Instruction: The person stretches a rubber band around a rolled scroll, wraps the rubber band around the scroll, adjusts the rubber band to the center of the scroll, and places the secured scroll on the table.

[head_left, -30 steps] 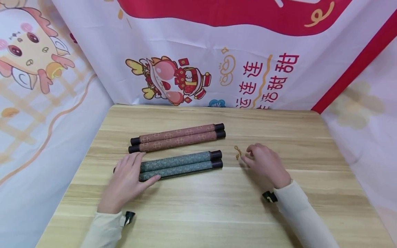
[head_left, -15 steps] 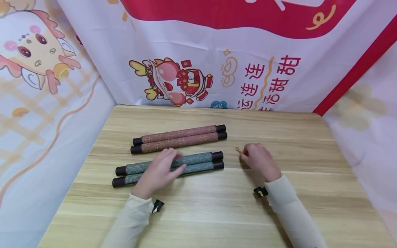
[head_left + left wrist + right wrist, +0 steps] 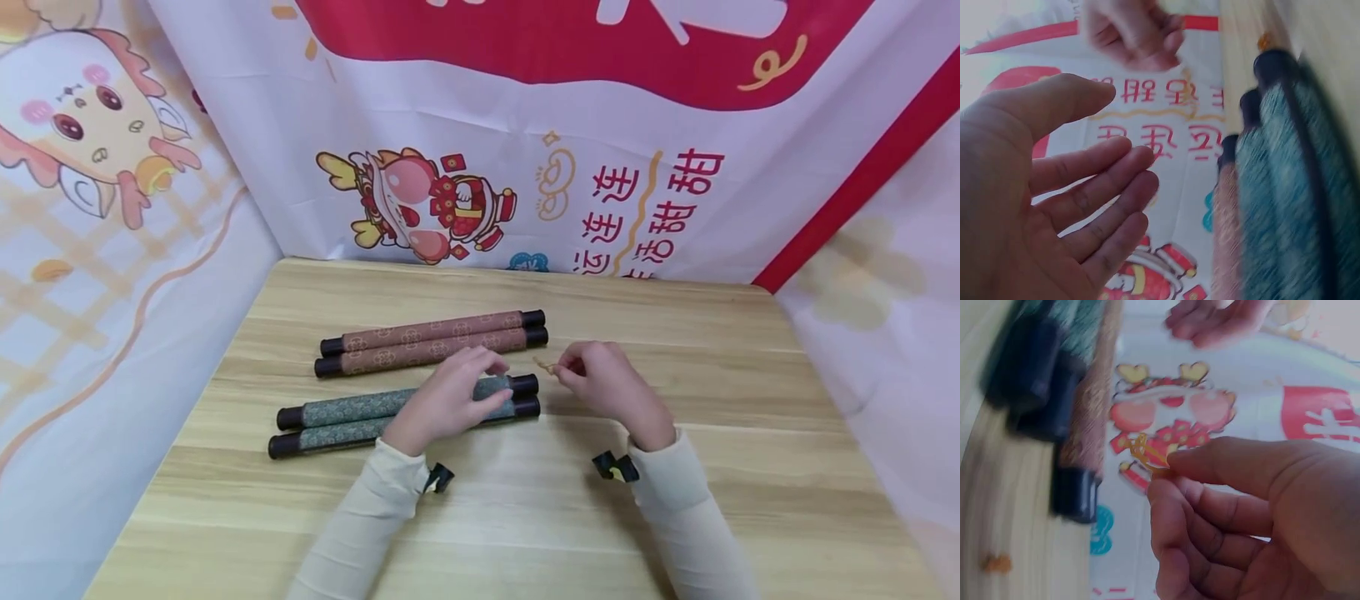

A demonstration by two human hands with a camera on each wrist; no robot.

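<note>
Between thumb and forefinger, my right hand [image 3: 611,385] pinches a thin yellow cord [image 3: 1141,450] with a small loop, raised above the table. My left hand [image 3: 455,396] hovers over the right part of the teal-green scroll rolls [image 3: 352,408], its fingers loosely bent and holding nothing. Those two rolls lie side by side with dark end knobs, partly hidden by the left hand in the head view. Behind them lie two reddish-brown patterned scroll rolls [image 3: 420,335], also with dark knobs. A small orange-yellow bit [image 3: 997,563] lies on the table beyond the knobs in the right wrist view.
The wooden table [image 3: 750,467] meets a printed white and red cloth [image 3: 465,100] at its back edge. More printed cloth hangs at the left [image 3: 150,275] and right sides.
My right hand has picked up the yellow cord from the table and moved it left. My left hand has left the scrolls' left end and moved right, toward the right hand.
</note>
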